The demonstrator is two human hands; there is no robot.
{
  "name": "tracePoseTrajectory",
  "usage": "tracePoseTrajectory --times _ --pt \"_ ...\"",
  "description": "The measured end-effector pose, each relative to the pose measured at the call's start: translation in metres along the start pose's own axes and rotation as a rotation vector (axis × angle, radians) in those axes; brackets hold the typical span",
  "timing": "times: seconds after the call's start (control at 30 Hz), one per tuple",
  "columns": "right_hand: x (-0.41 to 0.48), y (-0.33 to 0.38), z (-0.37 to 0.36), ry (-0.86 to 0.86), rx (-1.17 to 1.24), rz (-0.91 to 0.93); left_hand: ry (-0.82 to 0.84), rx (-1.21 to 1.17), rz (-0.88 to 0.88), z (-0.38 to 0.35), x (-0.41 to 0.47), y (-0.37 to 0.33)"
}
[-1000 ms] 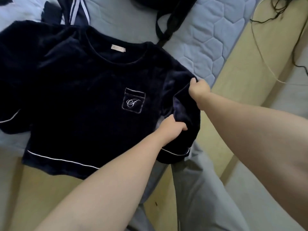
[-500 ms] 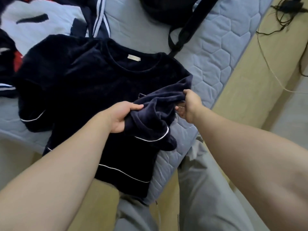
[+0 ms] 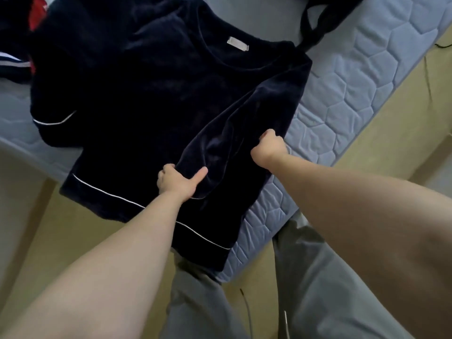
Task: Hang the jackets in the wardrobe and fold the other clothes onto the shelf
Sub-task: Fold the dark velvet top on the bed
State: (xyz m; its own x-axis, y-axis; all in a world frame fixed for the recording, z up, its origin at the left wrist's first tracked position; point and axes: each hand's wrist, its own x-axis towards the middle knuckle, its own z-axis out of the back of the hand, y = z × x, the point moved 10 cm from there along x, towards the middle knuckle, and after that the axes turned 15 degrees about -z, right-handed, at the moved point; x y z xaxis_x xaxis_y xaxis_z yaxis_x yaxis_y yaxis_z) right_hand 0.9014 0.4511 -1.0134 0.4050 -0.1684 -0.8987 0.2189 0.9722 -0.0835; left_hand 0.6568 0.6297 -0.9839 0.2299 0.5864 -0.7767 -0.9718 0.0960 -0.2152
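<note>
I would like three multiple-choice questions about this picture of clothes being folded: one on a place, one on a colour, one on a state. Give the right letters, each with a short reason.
1. Where does the navy top lie?
A. on a hanger
B. on the quilted mattress
C. on the floor

2. What colour is the piping along its hem?
A. white
B. red
C. yellow

3. How do the hands meet the sleeve that lies across the front?
A. both flat and open
B. only one grips it
C. both grip it

Answers:
1 B: the top is spread over the mattress.
2 A: a thin white line runs along the hem.
3 C: the left hand and the right hand each curl round the sleeve fabric.
</note>
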Motion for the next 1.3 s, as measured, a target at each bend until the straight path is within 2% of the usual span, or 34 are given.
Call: tracePoseTrajectory --times 0.07,0.13,0.23,0.37,0.43,0.5,0.57,0.6,0.7,0.77,0.8,0.9,0.97,1.1,1.2,1.23,1.3 --pt "0.004 -0.002 -0.002 -0.062 -0.068 0.038 0.026 0.134 -0.008 -0.011 -0.006 0.010" --pt "0.007 -0.002 -0.004 -0.088 -0.150 0.069 -0.019 0.145 0.004 -0.012 -0.005 0.020" --pt "0.008 0.003 -0.004 -0.131 -0.269 0.100 -0.144 0.001 -0.048 0.003 0.006 0.020" --pt "0.005 0.024 0.012 -0.315 -0.410 0.179 -0.106 -0.178 -0.234 0.033 0.018 -0.005" --pt "0.003 0.033 0.017 -0.378 -0.491 0.233 -0.110 -0.486 -0.146 0.048 0.018 -0.005" --pt "0.003 0.039 0.016 -0.412 -0.600 0.278 0.019 -0.792 0.047 0.050 0.010 -0.002" --pt "0.004 0.038 0.009 -0.410 -0.732 0.311 0.204 -0.915 0.145 0.052 0.004 -0.002" --pt "0.006 0.036 0.005 -0.401 -0.792 0.326 0.244 -0.959 0.150 0.058 0.005 0.000" --pt "0.010 0.027 -0.003 -0.357 -0.887 0.352 0.233 -1.064 0.125 0.073 0.011 0.010" --pt "0.012 0.025 -0.003 -0.351 -0.916 0.360 0.203 -0.951 0.128 0.071 0.019 0.025" --pt "0.011 0.028 -0.003 -0.355 -0.935 0.364 0.122 -0.836 0.128 0.073 0.027 0.035" --pt "0.005 0.046 0.000 -0.435 -0.952 0.404 -0.334 -0.407 0.135 0.104 0.039 0.067" --pt "-0.006 0.062 -0.001 -0.534 -0.940 0.474 -0.488 -0.299 0.159 0.106 0.032 0.078" --pt "-0.033 0.095 -0.010 -0.654 -0.739 0.679 -0.461 -0.360 0.153 0.064 0.021 0.089" --pt "-0.049 0.121 -0.016 -0.678 -0.588 0.773 -0.416 -0.190 0.072 0.043 0.011 0.088" --pt "-0.051 0.131 -0.022 -0.662 -0.567 0.794 -0.439 -0.171 0.097 0.040 0.008 0.092" --pt "-0.052 0.147 -0.039 -0.544 -0.542 0.816 -0.481 -0.285 0.299 0.030 -0.003 0.113"
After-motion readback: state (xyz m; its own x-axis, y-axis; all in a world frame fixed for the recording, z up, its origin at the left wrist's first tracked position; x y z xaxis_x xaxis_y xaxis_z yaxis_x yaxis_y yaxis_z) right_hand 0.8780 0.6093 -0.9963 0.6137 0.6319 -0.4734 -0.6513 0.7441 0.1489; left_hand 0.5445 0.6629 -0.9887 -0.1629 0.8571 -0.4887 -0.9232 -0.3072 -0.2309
